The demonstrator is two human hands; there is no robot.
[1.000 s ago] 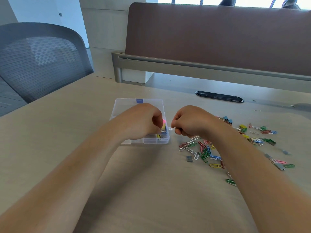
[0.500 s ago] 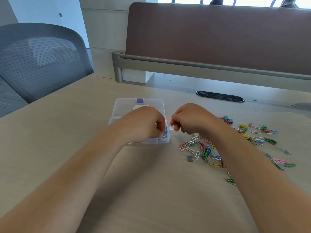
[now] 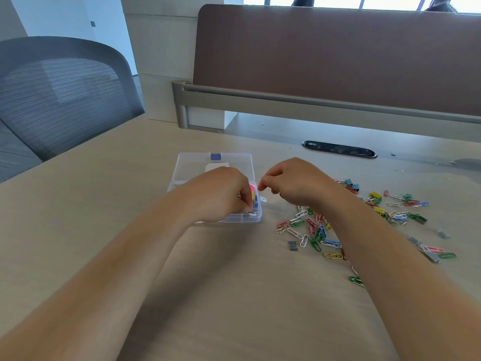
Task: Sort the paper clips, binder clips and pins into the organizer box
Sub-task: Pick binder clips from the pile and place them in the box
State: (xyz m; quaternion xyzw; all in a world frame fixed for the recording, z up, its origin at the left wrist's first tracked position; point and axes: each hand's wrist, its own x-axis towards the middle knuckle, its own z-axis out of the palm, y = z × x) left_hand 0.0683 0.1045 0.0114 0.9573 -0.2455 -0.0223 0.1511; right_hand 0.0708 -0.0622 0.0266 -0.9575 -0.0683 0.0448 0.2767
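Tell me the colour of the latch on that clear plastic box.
Blue latch, seen in the head view.

head view, looking forward and down, close over desk [image 3: 234, 295]

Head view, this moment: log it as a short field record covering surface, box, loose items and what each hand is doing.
surface: light wood desk
organizer box: clear plastic, lid open, blue latch at far edge
box contents: a few coloured items at the right end; the hand hides the rest
loose items: coloured paper clips and binder clips scattered right of the box
left hand: over the box, fingertips down in a near-right compartment
right hand: curled just right of the box; contents not visible
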